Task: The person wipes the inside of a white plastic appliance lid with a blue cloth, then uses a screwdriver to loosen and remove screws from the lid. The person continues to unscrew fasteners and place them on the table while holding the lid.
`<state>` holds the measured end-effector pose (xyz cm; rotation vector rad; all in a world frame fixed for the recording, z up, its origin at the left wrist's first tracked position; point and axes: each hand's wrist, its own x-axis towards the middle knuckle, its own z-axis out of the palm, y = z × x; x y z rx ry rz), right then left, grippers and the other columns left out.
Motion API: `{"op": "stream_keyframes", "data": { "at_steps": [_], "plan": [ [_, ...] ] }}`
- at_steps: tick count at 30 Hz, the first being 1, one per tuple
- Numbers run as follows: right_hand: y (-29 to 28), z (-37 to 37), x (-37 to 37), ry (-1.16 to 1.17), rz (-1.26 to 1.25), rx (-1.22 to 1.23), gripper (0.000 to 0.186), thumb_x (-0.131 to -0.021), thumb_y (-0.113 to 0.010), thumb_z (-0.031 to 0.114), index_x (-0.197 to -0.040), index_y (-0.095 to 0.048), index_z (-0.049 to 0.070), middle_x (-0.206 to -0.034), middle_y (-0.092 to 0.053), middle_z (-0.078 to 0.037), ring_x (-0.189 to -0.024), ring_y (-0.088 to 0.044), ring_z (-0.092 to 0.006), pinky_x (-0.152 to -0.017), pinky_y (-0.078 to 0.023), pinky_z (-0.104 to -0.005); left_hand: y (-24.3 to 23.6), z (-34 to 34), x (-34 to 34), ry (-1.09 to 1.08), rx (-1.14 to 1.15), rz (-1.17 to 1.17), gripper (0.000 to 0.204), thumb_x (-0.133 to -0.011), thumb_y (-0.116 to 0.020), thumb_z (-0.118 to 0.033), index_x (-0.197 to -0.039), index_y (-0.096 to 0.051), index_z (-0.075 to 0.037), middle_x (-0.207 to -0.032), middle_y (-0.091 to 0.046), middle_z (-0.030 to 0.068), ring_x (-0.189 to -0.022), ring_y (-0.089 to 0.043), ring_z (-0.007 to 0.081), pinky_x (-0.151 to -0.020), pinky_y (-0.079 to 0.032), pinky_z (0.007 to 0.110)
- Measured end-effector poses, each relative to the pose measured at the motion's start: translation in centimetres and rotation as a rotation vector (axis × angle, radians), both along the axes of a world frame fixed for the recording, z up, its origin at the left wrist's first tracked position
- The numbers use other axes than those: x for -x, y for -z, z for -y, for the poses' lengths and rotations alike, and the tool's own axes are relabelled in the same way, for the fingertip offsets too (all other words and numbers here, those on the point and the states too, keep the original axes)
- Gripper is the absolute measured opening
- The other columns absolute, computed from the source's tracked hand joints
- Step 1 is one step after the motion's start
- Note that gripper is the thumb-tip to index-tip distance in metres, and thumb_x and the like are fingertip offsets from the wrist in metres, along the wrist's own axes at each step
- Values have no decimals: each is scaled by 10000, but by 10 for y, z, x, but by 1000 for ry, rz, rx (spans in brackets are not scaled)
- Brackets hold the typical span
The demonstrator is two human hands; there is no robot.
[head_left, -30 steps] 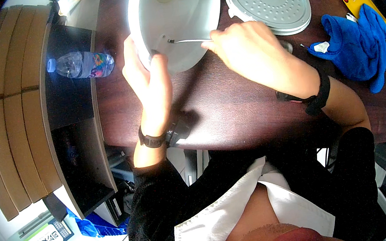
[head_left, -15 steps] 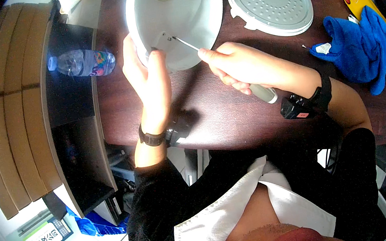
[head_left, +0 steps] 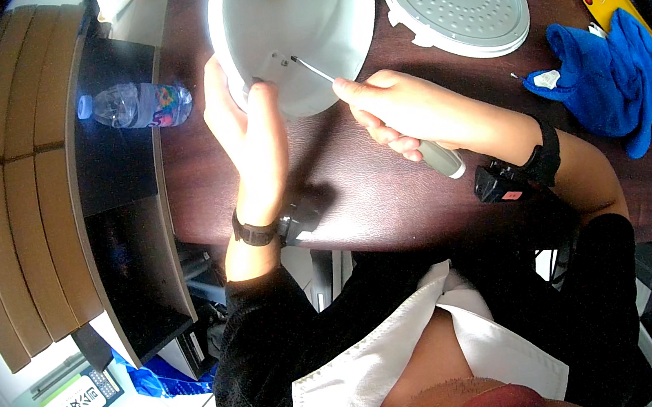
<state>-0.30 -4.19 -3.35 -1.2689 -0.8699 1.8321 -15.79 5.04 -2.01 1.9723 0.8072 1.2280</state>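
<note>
- Head view: the right grip (head_left: 401, 115) is closing fully round a slim screwdriver (head_left: 443, 160), fingers wrapping the grey handle, thumb lying toward the metal shaft.
- Shaft tip is pointing at small fittings inside the white shell (head_left: 318, 19); whether it is touching, I am not able to tell.
- Screwdriver: presumably light and stiff, smooth enough to be twisting in a damp palm; the handle is offering the best hold, the shaft suiting only a guiding fingertip.
- Left grip (head_left: 251, 143) is straddling the shell's near left edge, thumb and fingers partly spread with the wall between; far-side fingertips are hiding.
- Shell is standing on the counter (head_left: 391, 195) at the top of the frame, open side facing the camera, upper part running out of view.
- Shell is looking like thin glossy plastic: likely light for its bulk, fairly rigid, slippery, prone to cracking near fittings; the rim is giving the surest hold.
- Beyond: a dimpled grey lid (head_left: 456, 1) is lying to the right; a blue cloth (head_left: 607, 84), clearly soft, is bunching farther right.
</note>
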Motion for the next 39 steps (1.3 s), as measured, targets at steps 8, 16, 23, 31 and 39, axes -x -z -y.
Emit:
{"op": "stream_keyframes", "data": {
  "at_steps": [8, 16, 23, 31, 39],
  "plan": [
    [5, -1, 3, -44, -14, -25, 479, -951, -353, 438, -608, -387, 105, -456, -362, 42, -327, -342, -45, -307, -310, -197, 1, 1, 0, -25, -23, -19, 334, -705, -453, -13, -1027, -518, 45, -828, -576, 100, -750, -521, 138, -691, -435, 263],
    [7, -2, -11, 129, 1190, -785, 376, -878, -509, 288, -652, -633, 14, -524, -559, -160, -496, -601, -307, -465, -490, -386, 0, 0, 2, 21, -40, -52, 337, -714, -463, -28, -1040, -514, 39, -822, -584, 112, -730, -538, 147, -684, -446, 270],
    [-10, -1, -26, 122, 1332, -845, 430, -868, -527, 352, -620, -608, 10, -521, -557, -146, -464, -587, -285, -451, -481, -369, 0, 0, 2, 25, -63, -58, 326, -716, -460, -24, -1031, -516, 39, -819, -576, 102, -732, -529, 154, -683, -442, 277],
    [-2, -2, -8, -60, 85, -66, 529, -942, -340, 479, -577, -407, 101, -445, -366, 33, -326, -347, -65, -317, -332, -217, 0, -1, 0, 2, -16, -19, 324, -709, -455, -14, -1022, -518, 40, -837, -566, 99, -748, -515, 146, -695, -428, 263],
    [10, -5, -2, -57, 66, -56, 591, -922, -331, 525, -537, -372, 79, -472, -380, -8, -318, -346, -88, -291, -349, -259, 0, -1, -1, -10, -6, -12, 319, -704, -456, -10, -1013, -522, 39, -822, -563, 88, -739, -507, 132, -684, -423, 257]
  ]
}}
